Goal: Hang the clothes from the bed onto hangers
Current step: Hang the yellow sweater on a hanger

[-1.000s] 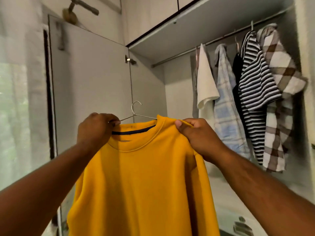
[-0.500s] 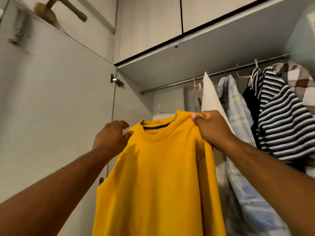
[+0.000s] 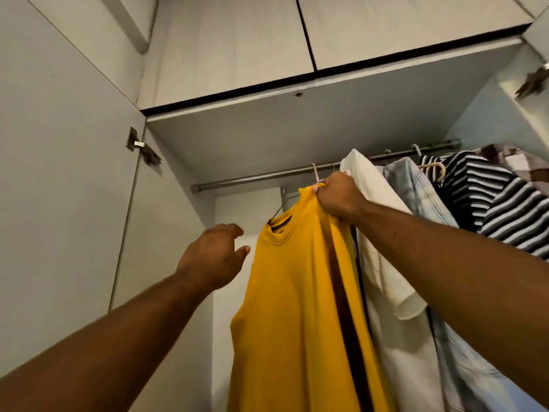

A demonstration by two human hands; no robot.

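Note:
A yellow sweatshirt (image 3: 297, 307) hangs on a thin metal wire hanger (image 3: 279, 208) inside the wardrobe. My right hand (image 3: 338, 197) grips the sweatshirt's right shoulder and lifts it just below the steel rail (image 3: 261, 176). The hanger's hook is partly hidden behind the collar and I cannot tell whether it is over the rail. My left hand (image 3: 214, 257) hovers left of the collar with its fingers apart, holding nothing.
On the rail to the right hang a cream shirt (image 3: 383, 233), a pale blue plaid shirt (image 3: 416, 191), a black-and-white striped top (image 3: 499, 200) and a checked shirt (image 3: 517, 162). The open wardrobe door (image 3: 59, 173) stands at left. Upper cabinets (image 3: 231, 46) are overhead.
The sweatshirt has been raised to the rail and turned edge-on. My left hand has let go of the left shoulder. The view has tilted upward.

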